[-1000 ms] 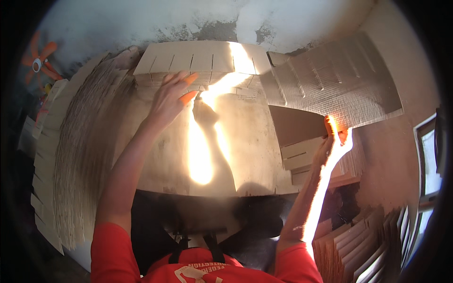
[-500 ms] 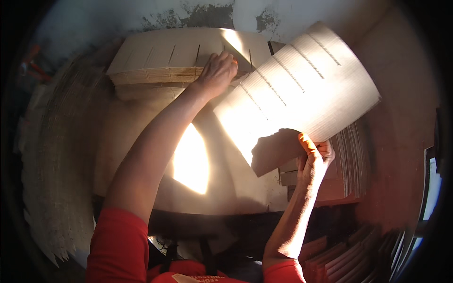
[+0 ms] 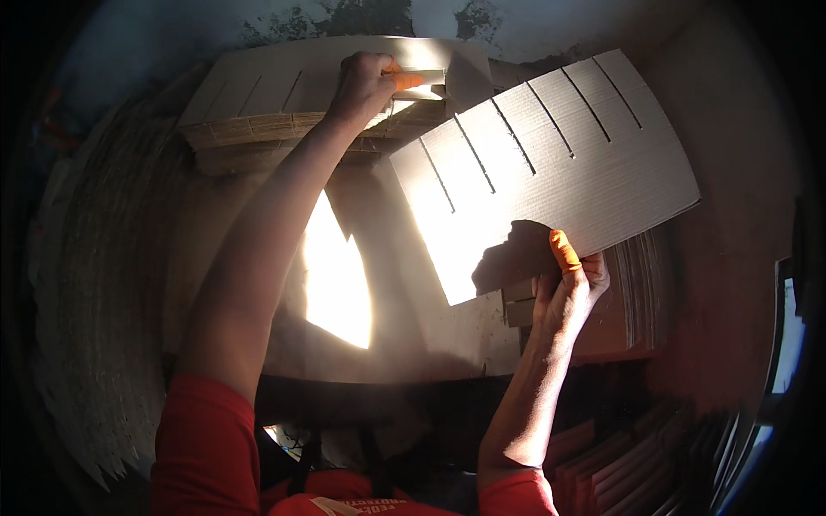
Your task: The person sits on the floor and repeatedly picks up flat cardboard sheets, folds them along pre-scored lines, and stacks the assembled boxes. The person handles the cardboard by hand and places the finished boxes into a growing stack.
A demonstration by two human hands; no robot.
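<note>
Brown cardboard sheet, slotted along its upper edge, has swung inward and is now at two o'clock, its lower edge pinched by the right grip; the left grip, spread one second ago, now clasps the slotted stack at eleven o'clock; thus both are occupied.

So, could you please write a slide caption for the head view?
Right hand holding a slotted cardboard sheet, left hand at the cardboard stack.
</note>
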